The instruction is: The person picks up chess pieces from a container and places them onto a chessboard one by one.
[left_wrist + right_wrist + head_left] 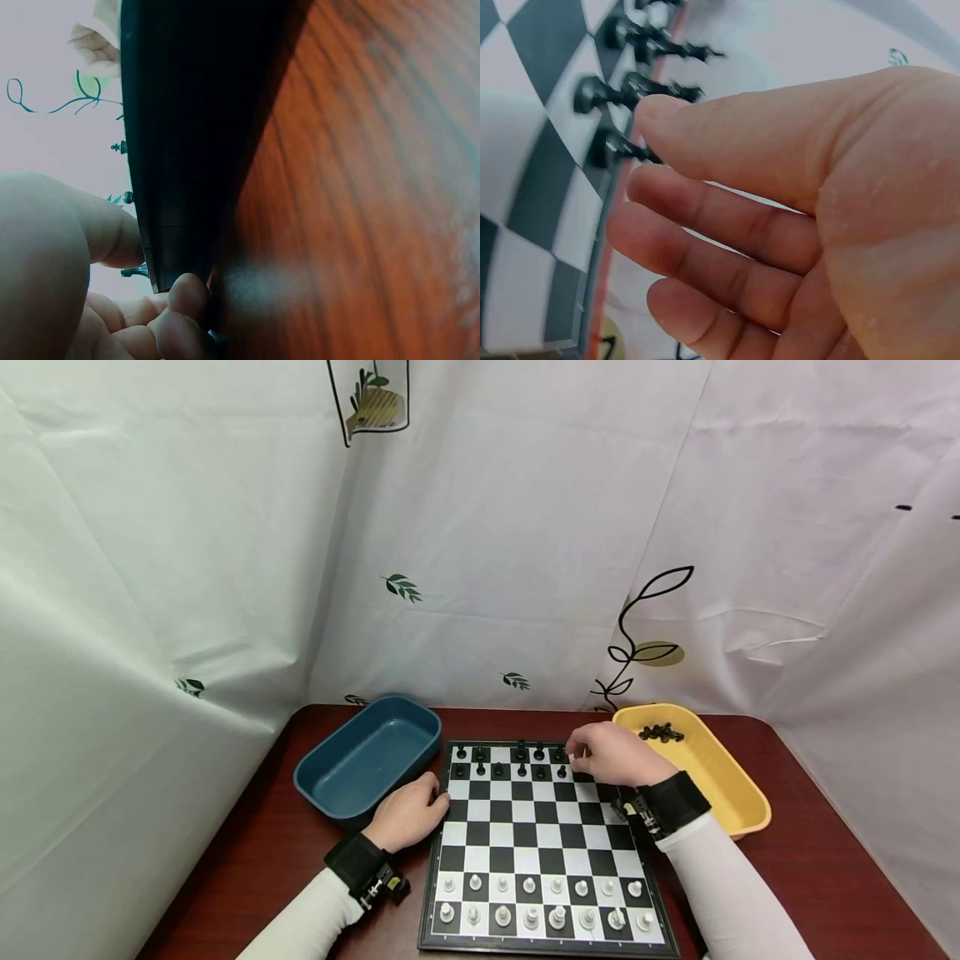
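Left hand point(408, 814) pinches the chessboard point(534, 827) edge beside the blue tray point(367, 756); right hand's point(611, 752) grip seems empty.

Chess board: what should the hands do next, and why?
Probably the right hand should fetch another black piece from the yellow tray and stand it on the far right squares. The black pieces fill only part of the far rows, some black pieces still lie in the tray, and the left hand grips the chess board edge.
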The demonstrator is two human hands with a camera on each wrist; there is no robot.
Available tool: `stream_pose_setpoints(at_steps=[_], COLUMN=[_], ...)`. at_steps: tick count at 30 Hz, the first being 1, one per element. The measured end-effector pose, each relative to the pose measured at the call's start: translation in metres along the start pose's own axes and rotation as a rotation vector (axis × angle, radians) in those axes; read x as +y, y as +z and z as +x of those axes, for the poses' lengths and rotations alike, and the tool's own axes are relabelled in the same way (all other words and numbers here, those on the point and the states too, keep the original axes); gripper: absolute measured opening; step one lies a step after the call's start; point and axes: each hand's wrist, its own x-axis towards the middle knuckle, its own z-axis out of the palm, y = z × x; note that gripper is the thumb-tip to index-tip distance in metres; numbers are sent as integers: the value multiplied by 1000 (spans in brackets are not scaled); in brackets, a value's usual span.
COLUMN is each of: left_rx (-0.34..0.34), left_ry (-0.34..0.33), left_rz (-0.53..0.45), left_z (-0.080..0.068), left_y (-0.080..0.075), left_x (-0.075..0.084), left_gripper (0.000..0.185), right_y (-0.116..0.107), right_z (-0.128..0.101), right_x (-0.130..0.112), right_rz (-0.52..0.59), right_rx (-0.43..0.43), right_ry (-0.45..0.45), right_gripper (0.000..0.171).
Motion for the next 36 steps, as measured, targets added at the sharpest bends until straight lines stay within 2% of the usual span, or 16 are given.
stream_pose_setpoints(at_steps=[4, 10, 14, 20, 25, 36], left_rx=[-2, 3, -1, 0, -4, 0], left_ry=[-2, -3, -10, -1, -2, 0], left_rz=[0, 7, 8, 6, 2, 0], left_z=[0, 0, 0, 0, -1, -1], left_y=[-1, -2, -2, -2, -2, -2], left_x=[0, 1, 1, 1, 2, 3], left_gripper=[16, 17, 17, 16, 15, 16], right_y=[-15, -35, -43, -51, -53, -45], right_z=[-6, -17, -24, -33, -37, -40], right_x=[7, 23, 37, 55, 71, 98], right_rz=[13, 5, 1, -4, -35, -54], right_rx=[74, 229, 314, 405, 426, 384], right_ry=[26, 31, 29, 74, 117, 212], right_gripper=[9, 7, 5, 10, 11, 19])
